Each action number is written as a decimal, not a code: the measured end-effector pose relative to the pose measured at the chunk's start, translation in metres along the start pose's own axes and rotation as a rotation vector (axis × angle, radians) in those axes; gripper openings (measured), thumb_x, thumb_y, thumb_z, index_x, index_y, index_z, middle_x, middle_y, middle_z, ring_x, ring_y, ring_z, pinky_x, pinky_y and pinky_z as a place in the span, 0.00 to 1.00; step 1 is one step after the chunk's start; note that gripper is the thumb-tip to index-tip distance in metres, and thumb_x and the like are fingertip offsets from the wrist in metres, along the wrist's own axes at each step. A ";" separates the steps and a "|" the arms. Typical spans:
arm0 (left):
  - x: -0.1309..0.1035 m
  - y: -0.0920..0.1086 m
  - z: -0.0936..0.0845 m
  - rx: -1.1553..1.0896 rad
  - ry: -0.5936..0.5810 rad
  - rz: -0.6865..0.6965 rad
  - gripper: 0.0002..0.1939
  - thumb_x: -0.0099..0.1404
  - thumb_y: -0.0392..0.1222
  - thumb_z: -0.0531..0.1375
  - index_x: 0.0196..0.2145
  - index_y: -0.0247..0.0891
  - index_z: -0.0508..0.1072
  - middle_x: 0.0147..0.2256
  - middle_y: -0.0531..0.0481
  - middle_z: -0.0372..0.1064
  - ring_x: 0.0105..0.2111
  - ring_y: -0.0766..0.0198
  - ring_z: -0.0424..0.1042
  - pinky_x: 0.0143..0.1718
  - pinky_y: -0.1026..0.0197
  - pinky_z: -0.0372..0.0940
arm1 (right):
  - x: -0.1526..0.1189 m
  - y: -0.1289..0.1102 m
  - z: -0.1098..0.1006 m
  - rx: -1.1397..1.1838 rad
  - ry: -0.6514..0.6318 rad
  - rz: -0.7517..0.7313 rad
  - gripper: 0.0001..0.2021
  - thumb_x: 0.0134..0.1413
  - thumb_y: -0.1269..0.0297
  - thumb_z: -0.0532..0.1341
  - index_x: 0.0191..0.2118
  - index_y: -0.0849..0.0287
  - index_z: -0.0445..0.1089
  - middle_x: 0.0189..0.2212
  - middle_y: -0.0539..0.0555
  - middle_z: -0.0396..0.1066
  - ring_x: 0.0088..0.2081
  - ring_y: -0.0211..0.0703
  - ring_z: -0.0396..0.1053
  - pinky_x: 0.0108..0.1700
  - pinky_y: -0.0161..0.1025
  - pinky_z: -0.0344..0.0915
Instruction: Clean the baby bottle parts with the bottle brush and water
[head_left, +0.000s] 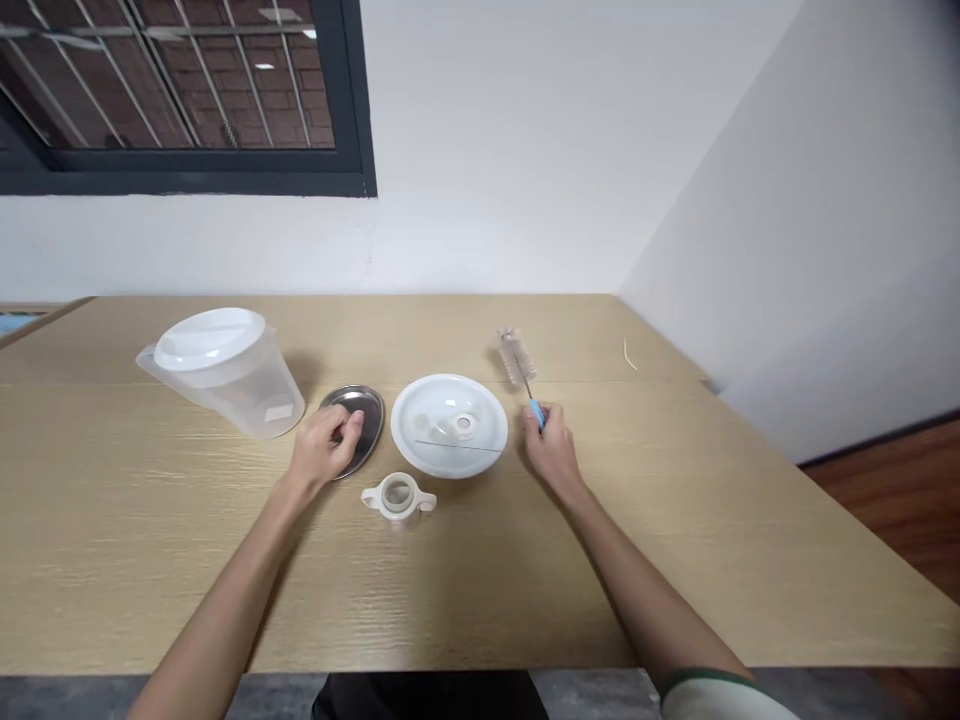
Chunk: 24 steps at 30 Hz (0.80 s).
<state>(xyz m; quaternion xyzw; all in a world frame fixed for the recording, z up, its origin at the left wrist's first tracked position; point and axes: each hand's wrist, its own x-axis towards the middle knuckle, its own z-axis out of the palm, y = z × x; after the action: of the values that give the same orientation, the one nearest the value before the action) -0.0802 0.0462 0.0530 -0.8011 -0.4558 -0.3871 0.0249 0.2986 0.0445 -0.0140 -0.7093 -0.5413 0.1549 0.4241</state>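
My right hand [551,440] grips the blue handle of a bottle brush [516,358], its bristles pointing away from me, right of a white bowl [405,430]. In the bowl are a small white ring-shaped part [464,425], clear pieces and a thin rod [442,445]. My left hand [328,440] is curled closed over an oval metal tray [370,432]; whether its fingers hold anything is hidden. A small bottle [399,498] with two white handles stands in front of the bowl, near its lower left side.
A translucent lidded pitcher [255,390] stands at the left, beyond my left hand. A thin pale curved strip [628,354] lies at the back right of the wooden table [450,600]. White walls border the back and right, with a barred window at upper left.
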 end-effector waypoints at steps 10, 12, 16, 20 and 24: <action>0.098 0.049 0.028 0.020 -0.900 0.055 0.25 0.68 0.48 0.63 0.62 0.50 0.73 0.66 0.42 0.64 0.64 0.41 0.61 0.64 0.38 0.53 | 0.018 0.016 -0.002 0.108 0.093 0.135 0.19 0.69 0.53 0.62 0.57 0.60 0.70 0.52 0.58 0.73 0.49 0.48 0.74 0.52 0.52 0.73; 0.107 0.048 0.038 0.039 -0.993 0.060 0.28 0.65 0.46 0.65 0.62 0.51 0.74 0.68 0.43 0.60 0.65 0.39 0.59 0.65 0.36 0.51 | 0.022 0.019 -0.004 0.122 0.109 0.152 0.19 0.68 0.54 0.63 0.58 0.60 0.70 0.53 0.58 0.73 0.50 0.48 0.74 0.52 0.52 0.74; 0.111 0.046 0.050 0.049 -1.068 0.062 0.26 0.64 0.44 0.65 0.59 0.50 0.76 0.70 0.41 0.58 0.68 0.38 0.56 0.67 0.33 0.47 | 0.030 0.023 -0.007 0.138 0.115 0.178 0.19 0.68 0.55 0.63 0.58 0.60 0.70 0.54 0.58 0.73 0.50 0.48 0.74 0.52 0.52 0.74; 0.110 0.046 0.054 0.005 -1.077 0.061 0.21 0.64 0.43 0.64 0.55 0.48 0.79 0.69 0.42 0.61 0.68 0.38 0.57 0.67 0.34 0.47 | 0.033 0.025 -0.008 0.145 0.105 0.199 0.19 0.68 0.55 0.63 0.58 0.59 0.70 0.54 0.58 0.73 0.50 0.48 0.74 0.52 0.52 0.74; 0.112 0.043 0.050 -0.069 -1.015 0.035 0.21 0.63 0.47 0.66 0.54 0.47 0.79 0.66 0.43 0.66 0.67 0.40 0.60 0.69 0.33 0.45 | 0.032 0.024 -0.009 0.165 0.128 0.190 0.19 0.69 0.53 0.63 0.57 0.60 0.71 0.52 0.58 0.73 0.50 0.47 0.74 0.52 0.52 0.74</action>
<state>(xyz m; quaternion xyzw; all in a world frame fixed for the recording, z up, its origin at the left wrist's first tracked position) 0.0143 0.1203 0.1034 -0.8960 -0.3840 0.0365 -0.2199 0.3312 0.0686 -0.0194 -0.7284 -0.4291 0.1929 0.4982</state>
